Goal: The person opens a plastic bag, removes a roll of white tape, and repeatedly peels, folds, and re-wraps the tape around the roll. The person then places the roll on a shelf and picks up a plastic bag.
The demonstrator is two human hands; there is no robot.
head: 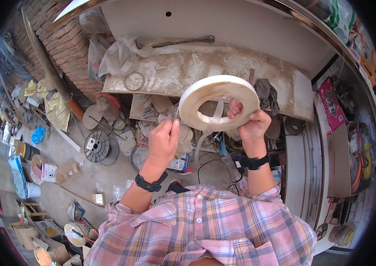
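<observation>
A large roll of white band or tape [191,114] is held up over the front of a dusty work board [181,63]. My right hand [253,123] grips its right side, with fingers through the centre hole and the thumb on the outer edge. At the roll's left, my left hand [164,139] pinches the strip's edge between thumb and finger. A loose pale strip [199,146] passes through the hole and hangs below the roll. Behind my right hand, a dark grey rag [267,94] drapes over the board's edge.
Plastic bags [121,55] and a wire ring [134,81] lie on the board's left part. A cable spool [97,146] stands on the floor at the left, near cardboard boxes [68,171]. Shelves with a cardboard box [339,163] line the right side.
</observation>
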